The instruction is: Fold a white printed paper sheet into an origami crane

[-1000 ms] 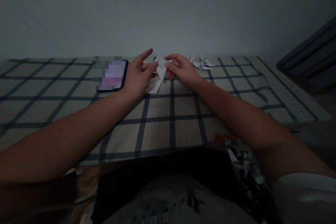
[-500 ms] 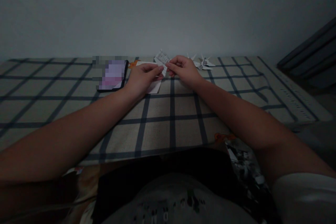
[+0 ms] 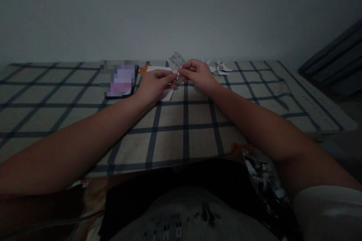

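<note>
A small folded piece of printed paper (image 3: 175, 59) is held up between my two hands, its wide end pointing away from me. My left hand (image 3: 157, 84) pinches its near end between thumb and fingers. My right hand (image 3: 198, 73) grips the same paper from the right, with thumb and forefinger close to the left fingertips. The near end of the paper is mostly hidden by my fingers. White paper sheets (image 3: 167, 95) lie on the table beneath my left hand. Just beyond my right hand sit folded paper cranes (image 3: 220, 68), partly covered by it.
A phone (image 3: 122, 81) with a lit, blurred screen lies left of my left hand. Behind the sheets shows a small orange item (image 3: 143, 69). The checked cloth (image 3: 198, 139) covers the table, which meets a plain wall (image 3: 181, 15) at the back.
My fingertips have drawn closer together on the paper. The folded paper has turned slightly, and less of its near end shows.
</note>
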A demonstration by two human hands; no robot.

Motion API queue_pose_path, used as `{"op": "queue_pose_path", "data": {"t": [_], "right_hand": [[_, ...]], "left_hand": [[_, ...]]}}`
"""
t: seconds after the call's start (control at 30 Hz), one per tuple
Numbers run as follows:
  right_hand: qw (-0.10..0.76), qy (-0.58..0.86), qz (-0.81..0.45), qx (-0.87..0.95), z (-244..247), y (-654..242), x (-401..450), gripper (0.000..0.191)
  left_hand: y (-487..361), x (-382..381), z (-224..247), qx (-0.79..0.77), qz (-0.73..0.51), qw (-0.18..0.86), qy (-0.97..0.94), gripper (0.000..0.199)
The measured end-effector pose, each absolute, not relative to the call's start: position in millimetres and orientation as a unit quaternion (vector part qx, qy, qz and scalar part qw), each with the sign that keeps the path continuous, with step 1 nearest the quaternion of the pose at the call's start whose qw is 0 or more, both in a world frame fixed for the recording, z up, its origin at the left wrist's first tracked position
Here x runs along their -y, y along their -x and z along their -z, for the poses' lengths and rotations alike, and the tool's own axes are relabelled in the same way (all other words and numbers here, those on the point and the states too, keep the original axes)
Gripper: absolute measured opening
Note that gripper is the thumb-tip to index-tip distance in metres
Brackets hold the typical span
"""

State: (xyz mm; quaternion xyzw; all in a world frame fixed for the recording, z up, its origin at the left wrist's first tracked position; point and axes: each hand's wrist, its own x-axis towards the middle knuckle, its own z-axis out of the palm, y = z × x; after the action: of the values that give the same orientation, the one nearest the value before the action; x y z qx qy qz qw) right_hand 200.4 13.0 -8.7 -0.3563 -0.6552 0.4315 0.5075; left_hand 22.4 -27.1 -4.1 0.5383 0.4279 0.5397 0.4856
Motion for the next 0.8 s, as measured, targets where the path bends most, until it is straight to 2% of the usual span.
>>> {"op": "queue_pose_path", "data": {"t": [0.23,0.57,0.8], "right_hand": [[0.477,0.352,-0.46,0.66,5.4,-200.3,-5.4,0.024],[0.473,0.386,-0.429,0.666,-1.2,-199.9,-1.0,0.019],[0.451,0.356,-0.437,0.692,5.2,-200.9,-4.2,0.024]], "left_hand": [[-22.5,25.9,0.6,-0.445,-0.542,0.445,-0.558,0.014],[-23.8,29.4,6.7,-0.415,-0.528,0.507,-0.54,0.018],[-23.2,25.0,8.4,-0.42,-0.52,0.48,-0.568,0.021]]}}
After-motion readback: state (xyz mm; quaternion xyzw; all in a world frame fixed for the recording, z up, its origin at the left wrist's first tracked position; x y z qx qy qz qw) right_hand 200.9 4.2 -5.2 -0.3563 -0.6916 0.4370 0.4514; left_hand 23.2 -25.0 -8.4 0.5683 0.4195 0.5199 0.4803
